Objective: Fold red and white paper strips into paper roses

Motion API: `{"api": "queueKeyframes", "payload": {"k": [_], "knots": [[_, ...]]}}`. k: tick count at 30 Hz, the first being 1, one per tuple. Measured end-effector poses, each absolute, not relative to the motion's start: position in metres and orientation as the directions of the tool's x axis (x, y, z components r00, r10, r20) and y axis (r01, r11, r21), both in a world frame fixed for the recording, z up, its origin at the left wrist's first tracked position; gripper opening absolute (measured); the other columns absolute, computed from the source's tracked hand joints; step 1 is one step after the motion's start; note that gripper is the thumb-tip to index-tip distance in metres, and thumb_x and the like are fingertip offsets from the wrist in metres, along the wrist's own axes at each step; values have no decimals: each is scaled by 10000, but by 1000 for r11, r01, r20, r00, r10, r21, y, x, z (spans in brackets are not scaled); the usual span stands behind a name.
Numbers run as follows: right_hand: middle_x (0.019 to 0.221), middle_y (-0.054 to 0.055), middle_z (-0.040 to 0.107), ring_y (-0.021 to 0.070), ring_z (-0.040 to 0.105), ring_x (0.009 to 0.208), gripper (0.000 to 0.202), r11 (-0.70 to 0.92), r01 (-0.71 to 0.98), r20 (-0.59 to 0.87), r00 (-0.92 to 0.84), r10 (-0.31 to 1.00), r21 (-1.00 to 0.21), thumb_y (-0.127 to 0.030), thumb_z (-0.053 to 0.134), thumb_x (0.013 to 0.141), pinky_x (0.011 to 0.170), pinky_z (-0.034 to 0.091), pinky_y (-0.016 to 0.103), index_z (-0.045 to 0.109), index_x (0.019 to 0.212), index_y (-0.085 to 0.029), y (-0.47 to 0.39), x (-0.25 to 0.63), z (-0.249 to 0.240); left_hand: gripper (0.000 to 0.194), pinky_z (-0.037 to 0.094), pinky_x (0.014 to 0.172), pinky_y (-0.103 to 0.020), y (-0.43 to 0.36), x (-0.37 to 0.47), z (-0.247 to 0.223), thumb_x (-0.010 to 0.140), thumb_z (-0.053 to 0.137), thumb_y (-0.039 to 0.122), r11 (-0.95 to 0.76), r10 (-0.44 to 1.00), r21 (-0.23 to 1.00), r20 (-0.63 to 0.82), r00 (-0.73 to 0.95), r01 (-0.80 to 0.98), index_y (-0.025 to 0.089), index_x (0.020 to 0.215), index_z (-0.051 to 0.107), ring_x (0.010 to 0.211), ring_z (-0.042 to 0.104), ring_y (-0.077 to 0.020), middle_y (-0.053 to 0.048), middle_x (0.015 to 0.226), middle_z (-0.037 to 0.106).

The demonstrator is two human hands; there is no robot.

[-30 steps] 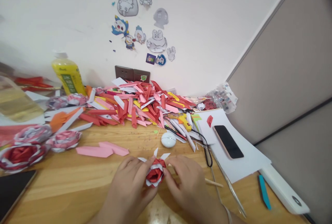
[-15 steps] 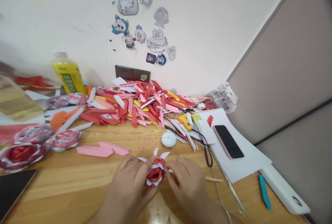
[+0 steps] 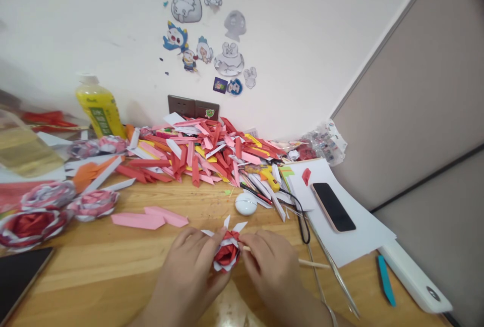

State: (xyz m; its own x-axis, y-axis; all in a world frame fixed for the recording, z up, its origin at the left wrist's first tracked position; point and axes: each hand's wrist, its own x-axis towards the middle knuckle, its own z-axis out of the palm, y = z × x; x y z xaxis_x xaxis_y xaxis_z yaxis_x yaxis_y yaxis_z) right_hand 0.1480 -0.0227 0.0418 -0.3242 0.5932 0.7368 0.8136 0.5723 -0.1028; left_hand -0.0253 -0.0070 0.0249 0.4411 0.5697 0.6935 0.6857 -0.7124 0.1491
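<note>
A small red and white folded-paper flower (image 3: 227, 255) is held near the front middle of the wooden table, with white paper points sticking up behind it. My left hand (image 3: 192, 261) grips its left side between thumb and fingers. At its right edge, my right hand (image 3: 270, 261) has closed fingers round a thin wooden stick (image 3: 314, 264), whose tip shows by the flower and whose other end sticks out to the right. Two pink folded strips (image 3: 149, 217) lie to the left, and a white egg-shaped object (image 3: 246, 204) sits just behind the flower.
Folded strips (image 3: 196, 150) are heaped along the wall. Finished paper flowers (image 3: 34, 226), a yellow bottle (image 3: 100, 107) and a dark tablet (image 3: 20, 276) are at left. A yellow glue gun (image 3: 270, 178), phone (image 3: 333, 207), paper sheets (image 3: 355, 241) and teal tool (image 3: 385, 280) lie at right.
The wooden stick in my right hand has shifted slightly, its far end now a little further right and lower. Both hands and the flower stay almost in place.
</note>
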Motion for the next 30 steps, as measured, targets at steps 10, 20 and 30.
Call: {"api": "queueKeyframes", "payload": {"k": [10,20,30], "knots": [[628,38,604,179,545,557,296,564,821,724,-338,602,-86,-196,355,981,516,333,287,614,841,-161,-22,147,49,236,466,633,-370,-7,-25,24,808,505,130,-712,577,160,687,441,684,145,1043,524,621,594,-222,-42,710,640],[671,16,617,165,551,596,221,523,758,575,-243,781,-389,-269,467,922,555,355,270,621,789,-185,-22,152,50,250,468,660,-378,-7,-25,26,814,495,122,-713,582,162,680,446,682,144,1062,514,642,597,-223,-47,733,652],[695,19,657,164,602,631,246,551,728,563,-274,779,-408,-234,434,945,575,398,260,638,816,-190,-20,152,48,210,468,635,-362,-7,-25,27,820,481,136,-711,576,169,696,428,682,156,1026,518,620,604,-215,-39,706,648]]}}
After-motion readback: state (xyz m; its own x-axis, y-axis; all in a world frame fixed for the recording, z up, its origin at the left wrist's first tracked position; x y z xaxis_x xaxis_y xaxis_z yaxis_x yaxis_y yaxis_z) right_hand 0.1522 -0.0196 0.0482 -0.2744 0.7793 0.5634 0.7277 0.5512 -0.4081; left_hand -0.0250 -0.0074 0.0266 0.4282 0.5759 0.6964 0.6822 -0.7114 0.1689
